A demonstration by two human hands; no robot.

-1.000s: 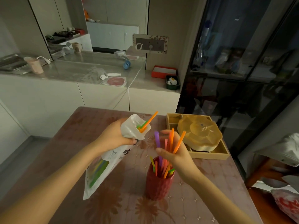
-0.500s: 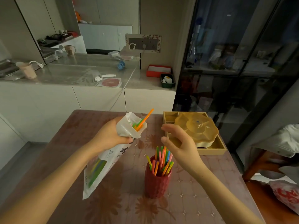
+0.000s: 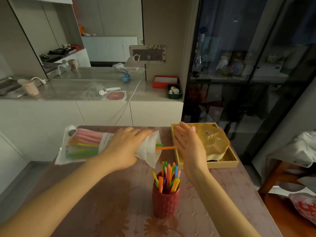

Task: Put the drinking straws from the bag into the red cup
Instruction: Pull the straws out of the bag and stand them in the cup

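A red textured cup [image 3: 165, 201] stands on the table near me, holding several coloured straws [image 3: 168, 177]. The clear plastic bag [image 3: 82, 146] of straws is held sideways over the far left of the table, its mouth pointing right. My left hand [image 3: 125, 147] is shut around the bag near its crumpled mouth. An orange straw [image 3: 166, 148] and a green one poke out of the mouth. My right hand [image 3: 190, 147] is flat and open, palm facing the bag's mouth, with the orange straw's tip at the palm.
A wooden tray [image 3: 222, 164] with a yellow flower-shaped lidded dish [image 3: 213, 142] sits on the table's far right, just behind my right hand. Past the table runs a white counter [image 3: 85, 93]. A dark glass cabinet [image 3: 248, 65] stands at the right.
My right hand let go of the straws into the cup and rose to the bag's mouth. My left hand swung the bag from hanging upright to lying sideways, farther from me.
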